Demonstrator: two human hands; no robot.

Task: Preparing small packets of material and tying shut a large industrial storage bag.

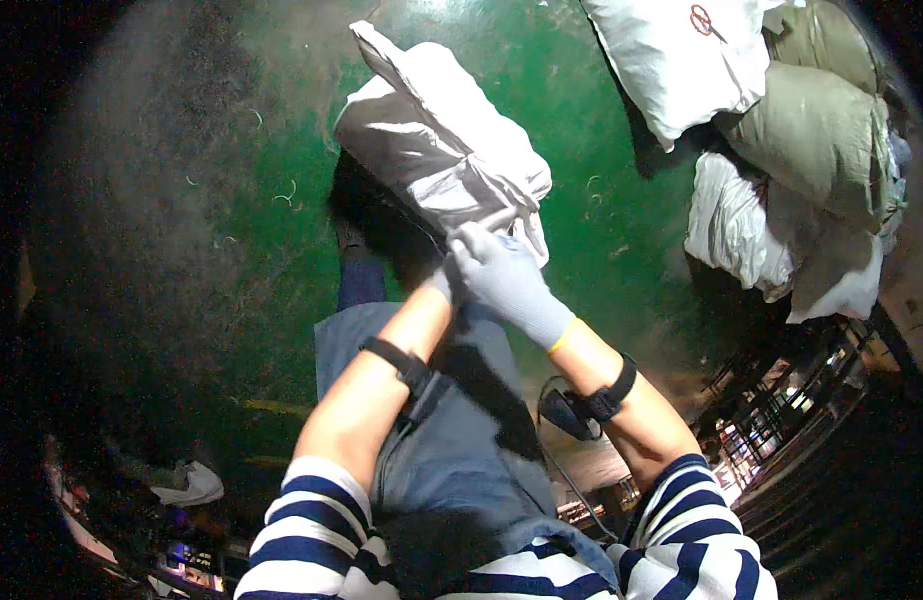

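A bulky white cloth sack (482,110) lies on the green floor in front of me, with a long fold along its top and its near end bunched up. My right hand (512,285), in a pale grey knit glove, is closed on the gathered cloth at that near end. Tucked against it on the left is my left hand (445,279), also gloved. Its fingers are mostly hidden behind the right hand, so its grip does not show. The two hands meet just above my knees.
At the upper right, a full white sack (682,60) lies beside several stuffed olive-green sacks (817,135). Crumpled white cloth (732,225) sits below them. Scraps of string dot the green floor (252,330). Another white piece (192,485) lies at the lower left.
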